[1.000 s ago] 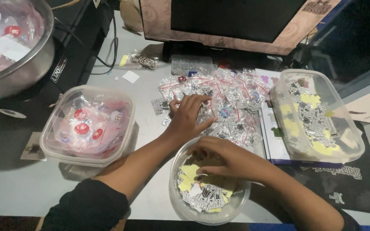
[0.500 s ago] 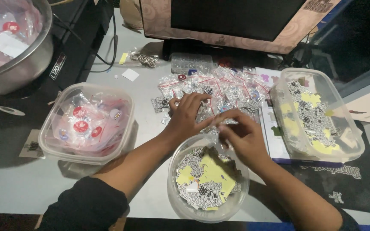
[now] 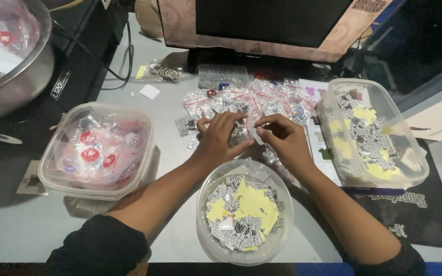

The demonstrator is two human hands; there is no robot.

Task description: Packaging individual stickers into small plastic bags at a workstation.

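Observation:
My left hand (image 3: pixel 221 137) and my right hand (image 3: pixel 283 140) meet over a heap of small clear plastic bags (image 3: pixel 254 105) on the grey table. Both pinch the same small clear bag (image 3: pixel 249 128) between their fingertips. Just below my hands stands a round clear bowl (image 3: pixel 245 210) filled with black-and-white and yellow stickers. My forearms reach in from the lower edge, in dark sleeves.
A square clear tub (image 3: pixel 97 149) of bagged red and white badges stands at the left. A rectangular clear tub (image 3: pixel 371 133) of stickers stands at the right. A metal bowl (image 3: pixel 10 56) sits far left, a monitor (image 3: pixel 272 20) behind the heap, a black mat (image 3: pixel 415 214) at lower right.
My right hand has come up out of the round bowl and joined my left hand at the heap of bags. The left hand has stayed over the bags.

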